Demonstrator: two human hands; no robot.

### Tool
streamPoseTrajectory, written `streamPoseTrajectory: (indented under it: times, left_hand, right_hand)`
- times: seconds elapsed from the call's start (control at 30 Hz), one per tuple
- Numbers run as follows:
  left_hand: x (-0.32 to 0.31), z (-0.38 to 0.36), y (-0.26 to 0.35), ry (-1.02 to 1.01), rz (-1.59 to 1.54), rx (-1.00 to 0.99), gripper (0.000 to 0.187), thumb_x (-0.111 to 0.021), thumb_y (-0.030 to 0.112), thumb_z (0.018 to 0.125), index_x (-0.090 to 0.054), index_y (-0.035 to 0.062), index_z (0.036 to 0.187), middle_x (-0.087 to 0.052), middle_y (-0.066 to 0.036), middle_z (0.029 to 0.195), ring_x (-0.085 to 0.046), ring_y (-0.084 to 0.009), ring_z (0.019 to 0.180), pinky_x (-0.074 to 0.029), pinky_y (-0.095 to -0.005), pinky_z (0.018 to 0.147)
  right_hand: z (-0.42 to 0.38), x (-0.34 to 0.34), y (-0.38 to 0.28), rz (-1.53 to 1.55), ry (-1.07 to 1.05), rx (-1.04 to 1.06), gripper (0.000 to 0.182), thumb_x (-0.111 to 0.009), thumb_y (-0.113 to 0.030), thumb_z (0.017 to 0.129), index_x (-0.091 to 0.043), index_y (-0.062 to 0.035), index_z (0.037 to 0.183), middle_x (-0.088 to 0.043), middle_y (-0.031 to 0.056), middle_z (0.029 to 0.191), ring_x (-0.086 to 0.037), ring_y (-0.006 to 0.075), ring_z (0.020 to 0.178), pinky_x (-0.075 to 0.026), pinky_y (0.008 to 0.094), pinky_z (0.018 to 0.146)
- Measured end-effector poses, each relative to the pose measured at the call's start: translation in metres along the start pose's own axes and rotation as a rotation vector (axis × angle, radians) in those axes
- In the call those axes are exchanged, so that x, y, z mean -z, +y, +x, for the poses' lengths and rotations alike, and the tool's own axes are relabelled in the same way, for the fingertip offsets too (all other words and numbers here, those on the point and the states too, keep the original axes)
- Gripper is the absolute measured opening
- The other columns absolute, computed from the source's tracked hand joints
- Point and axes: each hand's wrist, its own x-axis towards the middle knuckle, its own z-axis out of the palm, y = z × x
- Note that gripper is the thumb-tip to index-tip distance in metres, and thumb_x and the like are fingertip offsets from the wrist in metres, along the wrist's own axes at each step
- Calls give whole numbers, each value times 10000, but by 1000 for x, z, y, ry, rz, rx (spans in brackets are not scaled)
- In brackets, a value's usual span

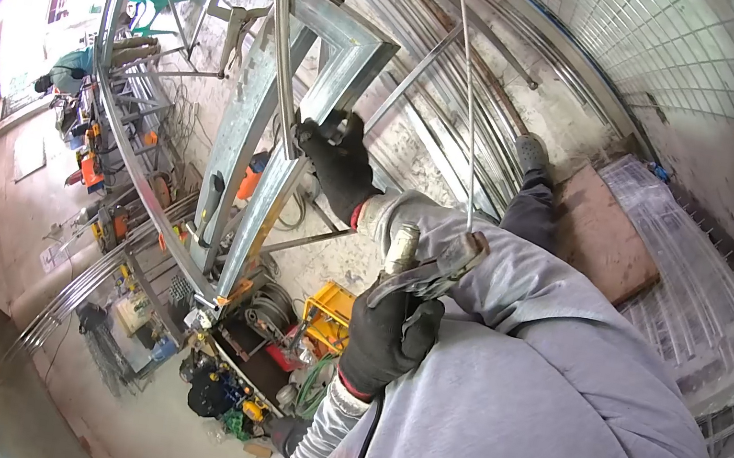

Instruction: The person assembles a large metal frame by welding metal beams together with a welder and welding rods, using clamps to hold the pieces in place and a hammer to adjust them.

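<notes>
My left hand (388, 334), in a dark glove with a red cuff, is closed around a worn metal clamp-like tool (423, 272). A long thin rod (471, 82) extends from the tool's jaws towards the top of the view. Farther up, my right hand (336, 166), gloved alike, has its fingers bent against the edge of a galvanized metal frame (273, 179). A narrow metal bar (282, 50) lies along the frame by those fingers. Locking clamps (237, 28) are attached near the frame's upper part.
Long metal tubes (436, 47) lie on the floor beyond the frame. A brown board (604, 235) and plastic-wrapped mesh (697, 284) are at the right. Below sit a yellow case (328, 315), coiled cables (271, 310) and tools. Another person (73, 71) bends at the far left.
</notes>
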Motion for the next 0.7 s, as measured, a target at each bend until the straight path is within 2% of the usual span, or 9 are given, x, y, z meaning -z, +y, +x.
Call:
streamPoseTrajectory:
  times: [0.1, 0.2, 0.27, 0.33, 0.4, 0.53, 0.6, 0.67, 0.7]
  left_hand:
    - [-11, -6, 0, 77, 29, -56, 320, -655, 95, 864, -630, -19, 1162, -707, -166, 841, -692, -343, 689, -554, -408, 652]
    - [-17, -17, -5, 83, 50, -58, 380, -672, 94, 852, -607, -21, 1208, -698, -168, 824, -688, -349, 678, -555, -421, 649]
    - [-15, -25, -7, 32, 155, -23, 391, -686, 84, 832, -624, 1, 1209, -688, -153, 820, -677, -347, 679, -555, -419, 651]
    - [-16, -29, -10, -52, 197, -117, 418, -614, 21, 829, -594, -24, 1244, -689, -172, 862, -680, -374, 721, -548, -418, 670]
    - [-21, -30, -13, -41, 244, -91, 450, -613, -2, 805, -595, -17, 1255, -690, -153, 835, -685, -355, 713, -548, -413, 666]
    - [-22, -23, -6, -18, 189, -93, 401, -642, 6, 817, -602, 0, 1216, -698, -148, 834, -691, -335, 708, -549, -403, 659]
    - [-27, -25, -3, 37, 181, -57, 325, -752, 167, 856, -664, 53, 1147, -672, -153, 835, -664, -356, 704, -543, -429, 631]
    - [-28, -29, -1, 53, 179, -69, 314, -758, 183, 859, -660, 54, 1128, -671, -153, 839, -658, -358, 689, -538, -432, 620]
    - [-29, -32, 0, 77, 200, -69, 317, -763, 184, 854, -654, 50, 1119, -666, -152, 835, -652, -358, 673, -531, -435, 610]
  right_hand:
    - [-8, 14, 14, 36, -211, -295, 506, -693, -446, 976, -608, -127, 1359, -652, 3, 1126, -590, 94, 996, -495, 277, 828]
    - [-10, 19, 16, 52, -259, -231, 405, -686, -433, 984, -666, -64, 1149, -602, -24, 887, -545, 70, 769, -446, 237, 677]
    - [-8, 22, 15, 14, -306, -253, 553, -713, -435, 964, -599, -30, 1323, -639, 7, 957, -567, 87, 767, -466, 245, 688]
    - [-12, 17, 19, -123, -272, 165, 678, -743, -426, 938, -505, -6, 1415, -667, 55, 1025, -598, 112, 754, -500, 270, 703]
    - [-18, 15, 24, -175, -239, 34, 552, -786, -301, 912, -527, -46, 1327, -629, 52, 1088, -588, 126, 990, -509, 297, 856]
    - [-20, 2, 56, -111, -300, 76, 457, -791, -279, 905, -562, -58, 1233, -638, 44, 1099, -596, 125, 978, -519, 294, 846]
    - [-17, -2, 65, -113, -337, 73, 424, -785, -281, 909, -575, -60, 1204, -647, 35, 1086, -607, 126, 965, -522, 291, 841]
    - [-11, -3, 76, -185, -339, -95, 532, -804, -270, 887, -570, -69, 1320, -702, 27, 991, -649, 115, 925, -528, 283, 823]
    - [-6, -7, 88, -216, -303, 81, 451, -796, -338, 887, -621, -74, 1209, -692, 14, 875, -653, 121, 822, -529, 285, 753]
